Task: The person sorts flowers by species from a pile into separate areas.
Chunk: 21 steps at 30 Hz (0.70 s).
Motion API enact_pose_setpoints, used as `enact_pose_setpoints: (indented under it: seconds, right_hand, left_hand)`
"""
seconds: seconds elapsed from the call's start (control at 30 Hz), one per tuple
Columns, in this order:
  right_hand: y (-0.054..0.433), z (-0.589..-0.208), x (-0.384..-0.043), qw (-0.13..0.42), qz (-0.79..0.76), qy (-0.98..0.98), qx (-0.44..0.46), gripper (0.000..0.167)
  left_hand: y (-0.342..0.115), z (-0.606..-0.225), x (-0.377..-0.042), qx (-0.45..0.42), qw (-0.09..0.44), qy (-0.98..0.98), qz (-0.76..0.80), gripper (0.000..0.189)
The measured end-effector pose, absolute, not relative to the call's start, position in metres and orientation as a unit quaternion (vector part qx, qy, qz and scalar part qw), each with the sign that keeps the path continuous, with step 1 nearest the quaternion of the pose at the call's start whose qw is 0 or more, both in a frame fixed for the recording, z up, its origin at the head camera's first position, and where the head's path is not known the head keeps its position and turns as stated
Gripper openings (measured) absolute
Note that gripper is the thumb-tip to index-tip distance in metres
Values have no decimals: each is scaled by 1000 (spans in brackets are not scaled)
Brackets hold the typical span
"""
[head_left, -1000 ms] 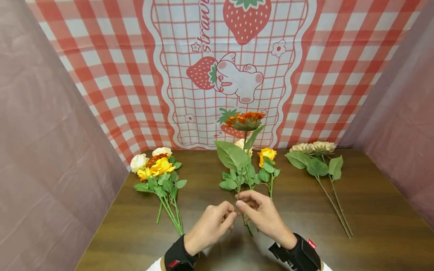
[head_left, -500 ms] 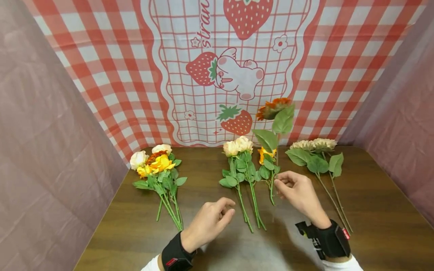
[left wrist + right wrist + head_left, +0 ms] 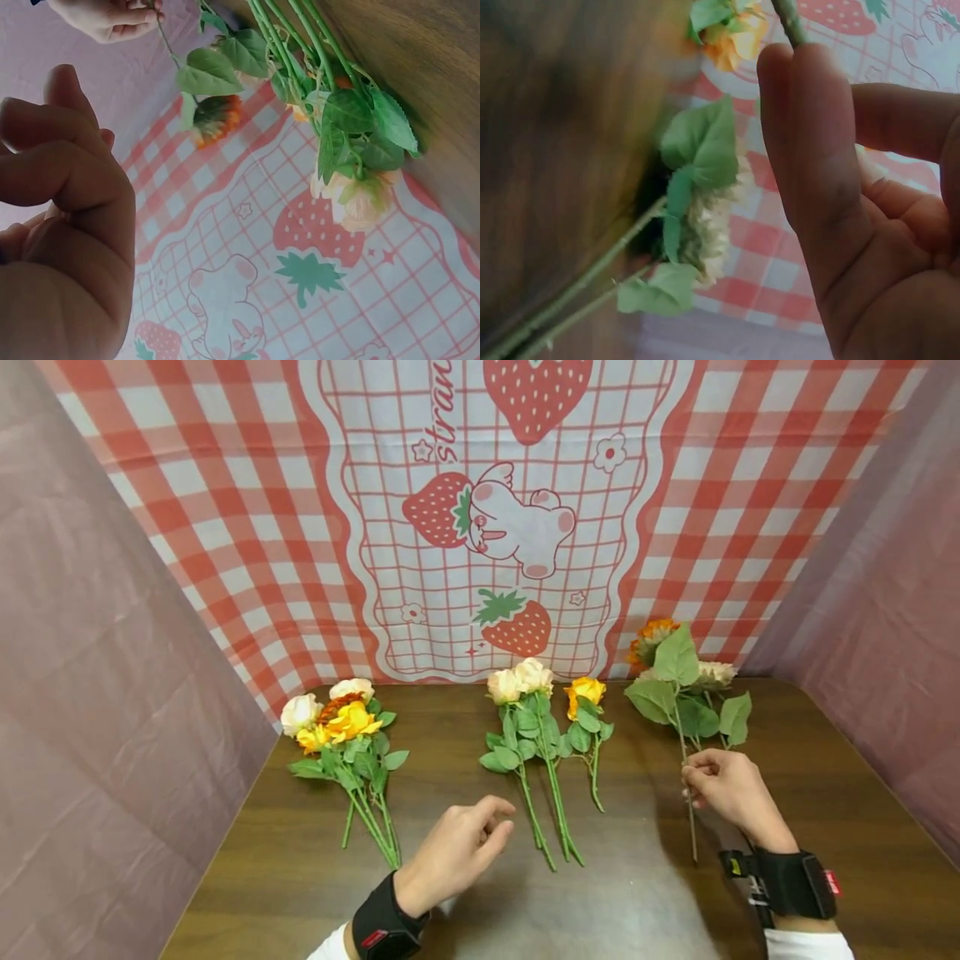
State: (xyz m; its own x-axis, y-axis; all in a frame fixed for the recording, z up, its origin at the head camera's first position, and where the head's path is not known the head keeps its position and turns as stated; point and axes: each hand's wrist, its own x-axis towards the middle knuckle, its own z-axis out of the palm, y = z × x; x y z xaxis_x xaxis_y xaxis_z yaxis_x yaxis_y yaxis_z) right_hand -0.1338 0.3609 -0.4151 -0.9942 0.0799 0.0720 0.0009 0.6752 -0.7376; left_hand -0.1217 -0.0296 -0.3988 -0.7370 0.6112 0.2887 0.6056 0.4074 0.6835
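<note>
An orange sunflower (image 3: pixel 654 640) with broad green leaves stands tilted over the right side of the table. My right hand (image 3: pixel 731 795) pinches its stem between thumb and fingers, and the stem's lower end hangs below the hand. Behind and beside it lie cream flowers (image 3: pixel 715 674) with large leaves, which the right wrist view also shows as cream blooms (image 3: pixel 709 232) close to the hand. My left hand (image 3: pixel 456 853) hovers over the table's front middle with loosely bent fingers and nothing in them. Nearest to it are the cream roses (image 3: pixel 532 677) with long green stems.
A yellow-orange rose (image 3: pixel 585 693) lies just right of the cream roses. At the left lies a mixed bunch of white, yellow and rust flowers (image 3: pixel 351 722). Checked strawberry cloth (image 3: pixel 247 527) hangs behind the brown table (image 3: pixel 480 910), with pinkish curtains (image 3: pixel 112 693) at the sides.
My right hand has carried the sunflower from the middle to the right, beside the cream flowers, and lowered it. My left hand has come off the stem area and stays near the front middle.
</note>
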Motion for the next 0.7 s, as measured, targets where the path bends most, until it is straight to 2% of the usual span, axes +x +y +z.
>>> enact_pose_setpoints:
  seconds: [0.17,0.43,0.7]
  right_hand:
    - [357,-426,-139,15,419,-908,-3,14]
    - [356,-436,-143,-49,445,-894,-34,14]
    - [361,-439,-145,-66,443,-892,-63,16]
  left_hand:
    - [-29,-400,-121,361,7,843,398,18]
    - [-29,-399,-121,358,13,848,390,18]
    - [-31,-398,-121,362,17,846,391,17]
